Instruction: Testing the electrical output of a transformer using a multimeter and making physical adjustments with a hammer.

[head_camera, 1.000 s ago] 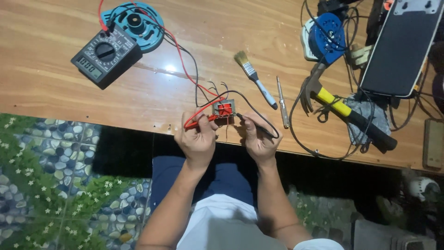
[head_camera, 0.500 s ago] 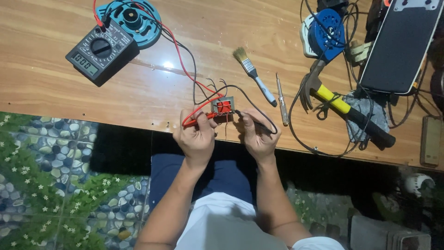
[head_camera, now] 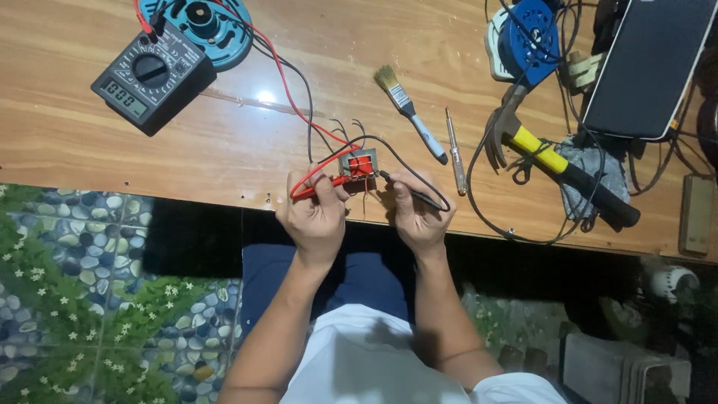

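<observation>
My left hand (head_camera: 318, 217) pinches the red probe (head_camera: 329, 183) and my right hand (head_camera: 417, 213) grips the black probe (head_camera: 407, 191), both tips touching the small transformer (head_camera: 359, 162) at the near edge of the wooden table (head_camera: 224, 150). At one o'clock lie a paintbrush (head_camera: 407, 108) and screwdriver (head_camera: 455, 150); at two o'clock a yellow-handled hammer (head_camera: 557, 164). The multimeter (head_camera: 149, 78) sits far off at ten o'clock.

Paintbrush (head_camera: 407, 109), screwdriver (head_camera: 455, 150) and hammer (head_camera: 557, 163) lie apart.
</observation>
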